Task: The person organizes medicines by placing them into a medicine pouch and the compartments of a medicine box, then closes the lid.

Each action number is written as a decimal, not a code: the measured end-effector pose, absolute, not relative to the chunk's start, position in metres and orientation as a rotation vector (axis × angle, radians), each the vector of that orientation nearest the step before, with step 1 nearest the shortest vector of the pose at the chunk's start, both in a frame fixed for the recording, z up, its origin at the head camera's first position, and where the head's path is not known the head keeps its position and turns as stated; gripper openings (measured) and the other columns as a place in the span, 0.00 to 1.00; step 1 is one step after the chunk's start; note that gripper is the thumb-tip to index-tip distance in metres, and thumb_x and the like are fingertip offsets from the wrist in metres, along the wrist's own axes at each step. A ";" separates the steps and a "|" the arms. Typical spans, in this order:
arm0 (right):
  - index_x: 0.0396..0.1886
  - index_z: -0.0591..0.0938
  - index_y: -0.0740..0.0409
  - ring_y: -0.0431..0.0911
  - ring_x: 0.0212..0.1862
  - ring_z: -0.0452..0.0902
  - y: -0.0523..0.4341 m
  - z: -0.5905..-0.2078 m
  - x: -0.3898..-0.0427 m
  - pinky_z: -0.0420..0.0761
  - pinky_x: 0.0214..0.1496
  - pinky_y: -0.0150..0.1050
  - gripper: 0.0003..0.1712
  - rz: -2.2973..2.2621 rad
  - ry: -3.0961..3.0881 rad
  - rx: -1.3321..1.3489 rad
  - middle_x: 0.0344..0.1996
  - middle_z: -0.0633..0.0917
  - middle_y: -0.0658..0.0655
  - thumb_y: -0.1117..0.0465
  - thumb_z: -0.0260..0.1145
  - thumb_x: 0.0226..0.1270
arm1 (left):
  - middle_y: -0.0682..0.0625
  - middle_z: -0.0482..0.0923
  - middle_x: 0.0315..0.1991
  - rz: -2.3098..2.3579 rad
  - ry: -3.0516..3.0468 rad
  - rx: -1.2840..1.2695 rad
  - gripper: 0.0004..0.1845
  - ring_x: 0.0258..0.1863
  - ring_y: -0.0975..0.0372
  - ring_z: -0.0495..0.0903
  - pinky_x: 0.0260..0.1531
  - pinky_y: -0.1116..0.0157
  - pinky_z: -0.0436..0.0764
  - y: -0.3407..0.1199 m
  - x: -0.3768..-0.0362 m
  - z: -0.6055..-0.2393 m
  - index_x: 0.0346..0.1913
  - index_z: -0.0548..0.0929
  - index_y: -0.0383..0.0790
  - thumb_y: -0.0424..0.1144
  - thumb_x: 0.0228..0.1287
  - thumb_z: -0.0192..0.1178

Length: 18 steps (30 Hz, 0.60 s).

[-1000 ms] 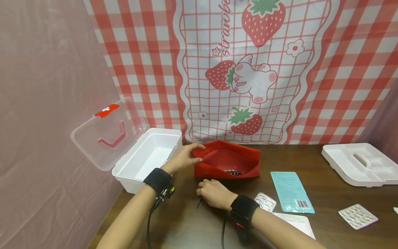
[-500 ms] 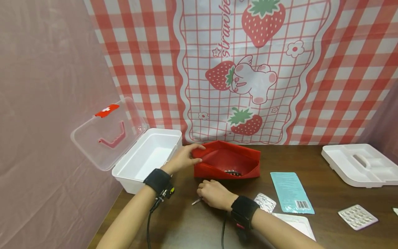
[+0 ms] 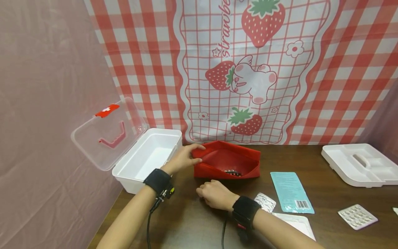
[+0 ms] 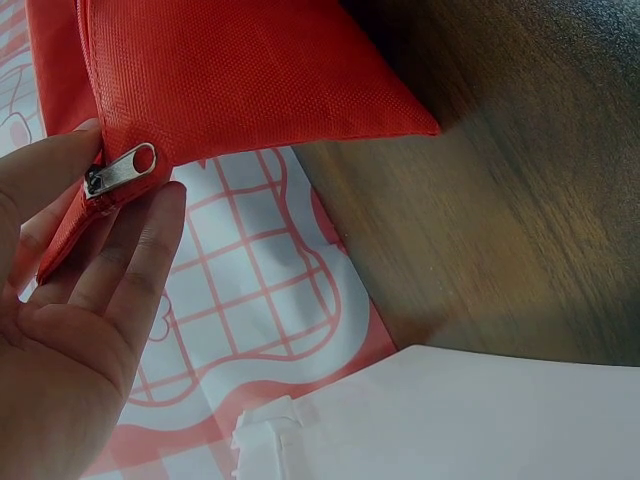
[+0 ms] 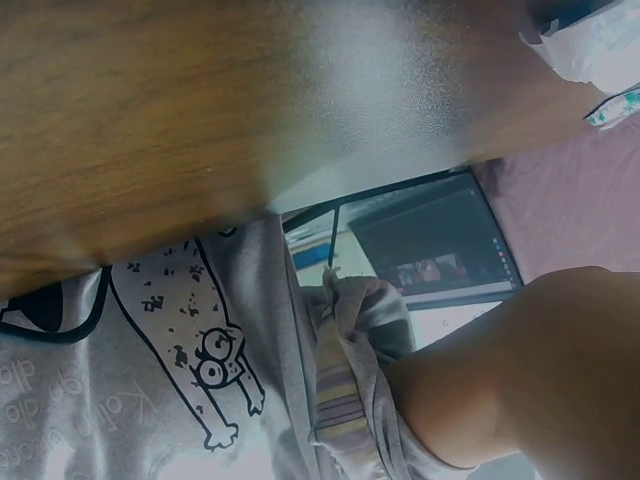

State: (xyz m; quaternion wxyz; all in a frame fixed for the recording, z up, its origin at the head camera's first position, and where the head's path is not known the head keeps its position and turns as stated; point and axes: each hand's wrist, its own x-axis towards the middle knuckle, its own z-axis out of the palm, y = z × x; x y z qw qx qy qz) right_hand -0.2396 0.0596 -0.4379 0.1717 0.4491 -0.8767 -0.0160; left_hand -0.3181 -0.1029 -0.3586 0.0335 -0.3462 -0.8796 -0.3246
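Left hand (image 3: 183, 159) pinching soft, floppy red pouch (image 3: 228, 162) at nine o'clock zipper end; right hand (image 3: 214, 194) clenched, contents hidden.

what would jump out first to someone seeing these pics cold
Probably the open red pouch at the middle of the dark table, its left end pinched by the left hand next to the zipper pull. The right hand rests curled on the table just in front of it. To the left stands a white box with its clear lid swung open.
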 end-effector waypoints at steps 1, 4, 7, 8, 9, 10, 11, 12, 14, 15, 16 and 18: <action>0.23 0.76 0.47 0.40 0.30 0.77 0.060 -0.438 -0.239 0.69 0.25 0.32 0.08 -0.043 -2.489 1.275 0.23 0.80 0.44 0.64 0.66 0.48 | 0.48 0.78 0.45 -1.004 -2.704 -1.068 0.21 0.20 0.64 0.66 0.22 0.72 0.69 -0.103 -0.318 -0.358 0.54 0.76 0.43 0.34 0.54 0.64; 0.24 0.76 0.47 0.41 0.29 0.77 0.061 -0.436 -0.238 0.68 0.25 0.31 0.09 -0.016 -2.499 1.276 0.23 0.79 0.45 0.66 0.65 0.47 | 0.47 0.78 0.45 -1.005 -2.695 -1.080 0.21 0.21 0.64 0.66 0.22 0.71 0.69 -0.104 -0.319 -0.359 0.53 0.76 0.43 0.34 0.55 0.64; 0.26 0.76 0.48 0.41 0.25 0.75 0.064 -0.431 -0.236 0.67 0.22 0.30 0.10 0.027 -2.498 1.274 0.23 0.78 0.46 0.67 0.65 0.46 | 0.47 0.78 0.45 -1.007 -2.692 -1.083 0.21 0.20 0.64 0.66 0.22 0.71 0.69 -0.103 -0.318 -0.359 0.53 0.76 0.43 0.34 0.54 0.64; 0.26 0.76 0.48 0.41 0.23 0.73 0.065 -0.429 -0.235 0.66 0.21 0.30 0.10 0.040 -2.493 1.274 0.23 0.77 0.46 0.67 0.65 0.46 | 0.47 0.78 0.45 -1.007 -2.693 -1.082 0.21 0.21 0.64 0.66 0.22 0.71 0.69 -0.104 -0.318 -0.359 0.53 0.76 0.42 0.34 0.55 0.64; 0.27 0.76 0.48 0.40 0.21 0.72 0.066 -0.427 -0.234 0.64 0.20 0.29 0.10 0.054 -2.490 1.273 0.22 0.76 0.46 0.67 0.65 0.46 | 0.47 0.78 0.45 -1.009 -2.692 -1.081 0.21 0.21 0.63 0.66 0.22 0.72 0.69 -0.104 -0.318 -0.359 0.53 0.76 0.42 0.34 0.54 0.64; 0.27 0.76 0.48 0.40 0.20 0.71 0.067 -0.424 -0.233 0.63 0.19 0.29 0.10 0.065 -2.482 1.270 0.23 0.75 0.46 0.67 0.65 0.46 | 0.47 0.78 0.45 -1.011 -2.693 -1.078 0.21 0.21 0.63 0.66 0.22 0.72 0.69 -0.104 -0.318 -0.359 0.53 0.76 0.42 0.34 0.54 0.64; 0.27 0.76 0.49 0.40 0.20 0.70 0.069 -0.422 -0.232 0.62 0.18 0.29 0.10 0.070 -2.471 1.267 0.23 0.74 0.46 0.66 0.66 0.45 | 0.47 0.78 0.45 -1.014 -2.694 -1.076 0.21 0.21 0.63 0.67 0.22 0.72 0.69 -0.103 -0.318 -0.359 0.53 0.76 0.42 0.34 0.54 0.64; 0.27 0.76 0.49 0.40 0.20 0.70 0.070 -0.420 -0.231 0.62 0.18 0.28 0.10 0.072 -2.463 1.263 0.23 0.74 0.46 0.66 0.66 0.45 | 0.47 0.78 0.45 -1.014 -2.692 -1.076 0.21 0.22 0.63 0.67 0.22 0.72 0.69 -0.103 -0.318 -0.359 0.53 0.76 0.42 0.34 0.54 0.64; 0.27 0.76 0.49 0.40 0.21 0.71 0.072 -0.416 -0.229 0.63 0.18 0.29 0.10 0.071 -2.441 1.254 0.23 0.73 0.46 0.65 0.66 0.45 | 0.47 0.78 0.45 -1.012 -2.686 -1.080 0.21 0.23 0.63 0.68 0.23 0.72 0.70 -0.103 -0.318 -0.360 0.53 0.76 0.42 0.33 0.54 0.64; 0.27 0.76 0.49 0.40 0.22 0.71 0.073 -0.414 -0.228 0.63 0.19 0.29 0.10 0.071 -2.431 1.249 0.23 0.73 0.46 0.64 0.67 0.44 | 0.47 0.78 0.45 -1.011 -2.683 -1.080 0.21 0.23 0.63 0.68 0.23 0.72 0.70 -0.103 -0.318 -0.360 0.53 0.76 0.42 0.33 0.54 0.64; 0.26 0.76 0.48 0.40 0.23 0.72 0.074 -0.412 -0.228 0.64 0.19 0.29 0.10 0.067 -2.421 1.244 0.23 0.73 0.46 0.64 0.67 0.44 | 0.47 0.78 0.44 -1.008 -2.685 -1.078 0.21 0.23 0.62 0.69 0.23 0.72 0.71 -0.103 -0.318 -0.360 0.53 0.76 0.42 0.33 0.54 0.64; 0.25 0.76 0.48 0.40 0.24 0.71 0.076 -0.409 -0.227 0.64 0.20 0.30 0.09 0.082 -2.407 1.238 0.23 0.72 0.46 0.63 0.67 0.44 | 0.48 0.78 0.44 -1.001 -2.693 -1.069 0.21 0.24 0.61 0.69 0.24 0.71 0.71 -0.103 -0.318 -0.360 0.53 0.76 0.42 0.34 0.54 0.64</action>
